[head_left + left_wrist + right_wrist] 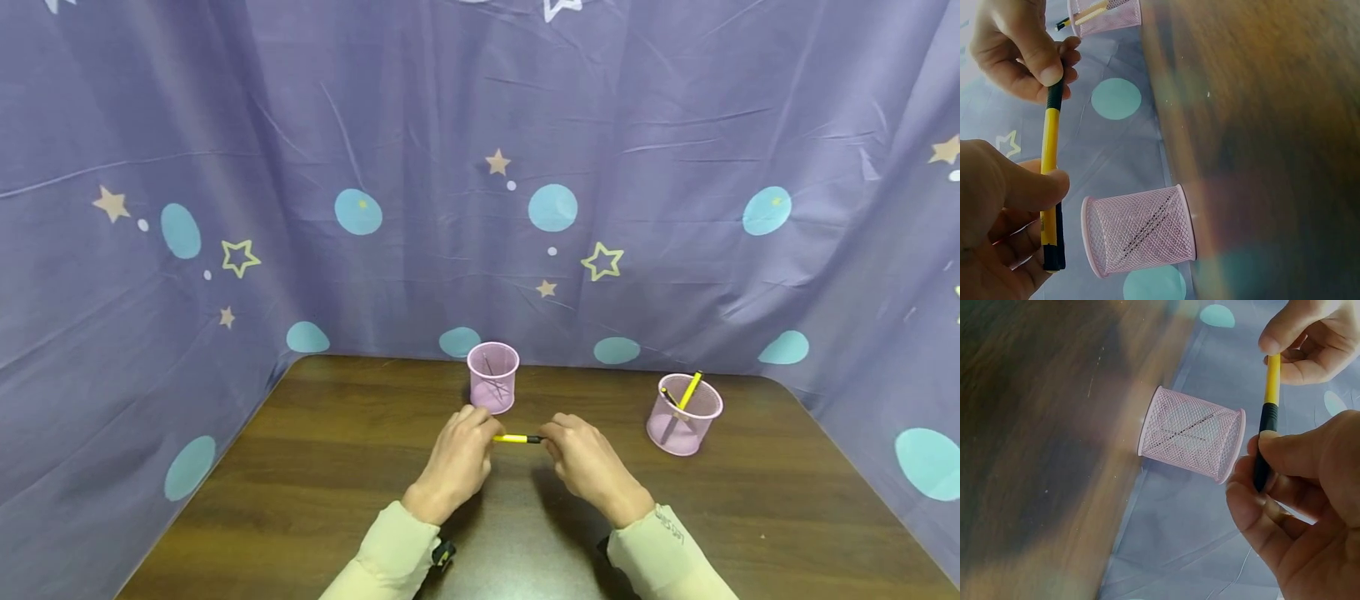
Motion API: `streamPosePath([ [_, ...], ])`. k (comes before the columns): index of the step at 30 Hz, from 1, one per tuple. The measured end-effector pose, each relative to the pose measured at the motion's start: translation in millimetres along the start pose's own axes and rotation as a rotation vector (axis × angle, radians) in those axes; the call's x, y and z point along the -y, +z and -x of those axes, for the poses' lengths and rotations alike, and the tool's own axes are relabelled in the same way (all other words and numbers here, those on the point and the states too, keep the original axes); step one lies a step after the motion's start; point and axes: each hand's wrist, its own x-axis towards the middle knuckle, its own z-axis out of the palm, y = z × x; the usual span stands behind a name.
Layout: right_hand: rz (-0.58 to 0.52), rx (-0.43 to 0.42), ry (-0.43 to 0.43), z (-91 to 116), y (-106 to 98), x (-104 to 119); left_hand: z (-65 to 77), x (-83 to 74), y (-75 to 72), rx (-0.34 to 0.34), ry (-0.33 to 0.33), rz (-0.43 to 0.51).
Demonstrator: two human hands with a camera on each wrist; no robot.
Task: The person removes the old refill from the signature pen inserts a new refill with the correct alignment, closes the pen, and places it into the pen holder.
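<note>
A slim yellow pen (516,438) with black ends is held level between both hands over the table. My left hand (457,454) pinches its yellow barrel between thumb and fingers, near the end with the black clip, which shows in the left wrist view. With thumb and fingertips, my right hand (588,467) grips the ribbed black section (1268,419) at the other end. Just beyond the left hand stands a pink mesh pen cup (483,398), with thin dark crossing lines visible through its mesh.
To the right, another pink mesh cup (686,442) stands upright with a yellow pen (690,390) and a darker-tipped one leaning in it. The brown wooden table (315,467) ends at a purple patterned curtain (450,275) behind and at both sides.
</note>
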Motion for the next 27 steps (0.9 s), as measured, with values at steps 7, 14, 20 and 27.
streamPosePath([
  [7, 0.009, -0.008, -0.034, -0.2, 0.9, 0.7, 2.6, 0.3, -2.8, 0.018, 0.000, -0.005],
  [14, 0.001, -0.027, -0.055, -0.3, 1.5, 2.8, 2.0, 0.1, -7.9, 0.054, 0.002, -0.027],
  [20, -0.002, -0.049, -0.063, 0.2, 1.8, 3.7, 2.1, -0.3, -9.7, 0.072, 0.004, -0.054],
  [27, -0.008, -0.046, -0.059, -0.3, 1.2, 4.4, 1.7, -1.5, -9.6, 0.047, -0.008, -0.087],
])
